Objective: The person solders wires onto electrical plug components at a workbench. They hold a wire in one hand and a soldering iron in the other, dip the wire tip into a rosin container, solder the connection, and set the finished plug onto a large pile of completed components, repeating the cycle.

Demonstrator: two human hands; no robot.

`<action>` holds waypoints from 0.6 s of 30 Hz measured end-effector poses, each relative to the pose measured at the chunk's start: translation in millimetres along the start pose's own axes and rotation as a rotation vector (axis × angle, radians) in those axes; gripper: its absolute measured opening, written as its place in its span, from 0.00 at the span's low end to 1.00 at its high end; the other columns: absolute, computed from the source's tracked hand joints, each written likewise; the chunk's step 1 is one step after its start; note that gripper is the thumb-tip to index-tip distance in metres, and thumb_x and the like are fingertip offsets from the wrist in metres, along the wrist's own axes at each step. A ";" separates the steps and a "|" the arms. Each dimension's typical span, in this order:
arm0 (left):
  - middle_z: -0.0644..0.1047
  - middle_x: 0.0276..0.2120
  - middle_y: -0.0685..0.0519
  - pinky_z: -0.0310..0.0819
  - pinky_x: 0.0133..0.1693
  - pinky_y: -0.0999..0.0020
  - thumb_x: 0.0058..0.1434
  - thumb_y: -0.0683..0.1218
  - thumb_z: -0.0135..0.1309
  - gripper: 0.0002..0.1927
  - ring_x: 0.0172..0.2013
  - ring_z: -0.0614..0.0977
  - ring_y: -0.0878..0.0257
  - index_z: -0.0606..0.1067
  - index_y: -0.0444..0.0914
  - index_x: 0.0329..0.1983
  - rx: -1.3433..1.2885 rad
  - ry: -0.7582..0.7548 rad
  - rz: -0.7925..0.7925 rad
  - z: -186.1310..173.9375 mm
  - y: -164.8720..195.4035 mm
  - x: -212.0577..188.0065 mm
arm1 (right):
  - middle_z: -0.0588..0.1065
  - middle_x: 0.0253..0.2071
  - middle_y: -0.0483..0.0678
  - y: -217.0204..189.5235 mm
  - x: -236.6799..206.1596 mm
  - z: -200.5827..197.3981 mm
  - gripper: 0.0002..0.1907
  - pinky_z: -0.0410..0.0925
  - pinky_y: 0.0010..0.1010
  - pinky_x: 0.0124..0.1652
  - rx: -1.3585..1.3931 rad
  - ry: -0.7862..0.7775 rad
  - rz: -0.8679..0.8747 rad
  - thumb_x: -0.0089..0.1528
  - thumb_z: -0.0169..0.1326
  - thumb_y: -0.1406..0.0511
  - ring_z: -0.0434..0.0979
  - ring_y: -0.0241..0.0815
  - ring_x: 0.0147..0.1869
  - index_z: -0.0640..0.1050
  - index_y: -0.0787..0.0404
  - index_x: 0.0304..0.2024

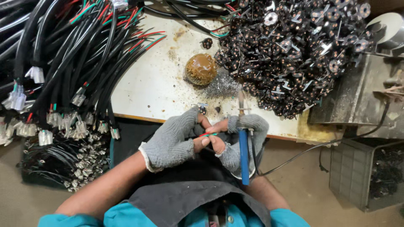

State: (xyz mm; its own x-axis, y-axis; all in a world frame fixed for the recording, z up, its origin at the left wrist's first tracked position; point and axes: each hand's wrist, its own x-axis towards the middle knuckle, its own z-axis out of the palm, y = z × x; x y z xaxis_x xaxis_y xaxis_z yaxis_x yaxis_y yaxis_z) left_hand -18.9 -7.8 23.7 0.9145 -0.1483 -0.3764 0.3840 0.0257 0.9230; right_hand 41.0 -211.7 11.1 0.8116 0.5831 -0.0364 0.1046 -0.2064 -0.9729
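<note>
lower centre of the frame: the left hand [174, 141], in a grey knitted fingerless glove, and the right hand [240, 141], gloved alike, meet over the near edge of the stained white worktop [147, 88]. the left hand's bare fingertips are pinched together on thin red and green wires [207, 134], which lie between the two hands, just right of the left palm and touching the right hand's fingers. the wires are short, slim and brightly coloured, running almost level; their far ends are hidden by the fingers. the right hand is closed around a blue-handled soldering iron [244, 155], held upright, its handle pointing toward the lower edge and its metal tip [241, 101] rising above the knuckles; a black cord [320, 145] trails off to the right. just above the left hand's fingertips sits a small black round part with metal prongs [202, 108], on the worktop edge. upper centre: a brown domed lump [201, 69] beside a grey patch of metal wool [222, 87]. upper right: a heap of black round parts with metal prongs [294, 54]. left side: bundles of black cables with white plug ends [63, 84].
</note>
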 end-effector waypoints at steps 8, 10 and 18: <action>0.80 0.34 0.53 0.75 0.41 0.67 0.65 0.50 0.53 0.14 0.35 0.79 0.67 0.79 0.37 0.46 0.149 0.088 0.041 1.5 -10.1 3.8 | 0.77 0.28 0.47 -9.8 11.1 -15.0 0.12 0.67 0.36 0.29 -0.638 -0.066 -0.534 0.58 0.66 0.68 0.75 0.44 0.28 0.79 0.56 0.42; 0.81 0.36 0.55 0.75 0.42 0.67 0.64 0.49 0.52 0.15 0.38 0.77 0.69 0.78 0.36 0.47 -0.096 0.068 -0.012 2.8 -11.9 5.0 | 0.76 0.26 0.46 -6.2 7.8 -14.4 0.12 0.66 0.34 0.27 -0.607 -0.034 -0.454 0.57 0.67 0.68 0.74 0.43 0.26 0.80 0.54 0.42; 0.80 0.30 0.51 0.74 0.38 0.64 0.62 0.51 0.56 0.13 0.33 0.78 0.65 0.81 0.36 0.38 0.016 -0.028 -0.095 -7.5 -10.3 3.4 | 0.77 0.29 0.44 18.4 -9.2 -5.6 0.07 0.68 0.29 0.35 -0.251 0.038 -0.192 0.59 0.67 0.64 0.76 0.38 0.33 0.80 0.55 0.36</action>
State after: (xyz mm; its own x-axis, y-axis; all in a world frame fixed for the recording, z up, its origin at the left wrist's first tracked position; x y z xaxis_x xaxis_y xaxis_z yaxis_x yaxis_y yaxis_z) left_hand -18.8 -1.1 12.3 0.8701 -0.1769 -0.4600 0.4666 -0.0053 0.8845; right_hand 38.7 -225.3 -5.2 0.7836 0.6015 0.1558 0.3930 -0.2856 -0.8740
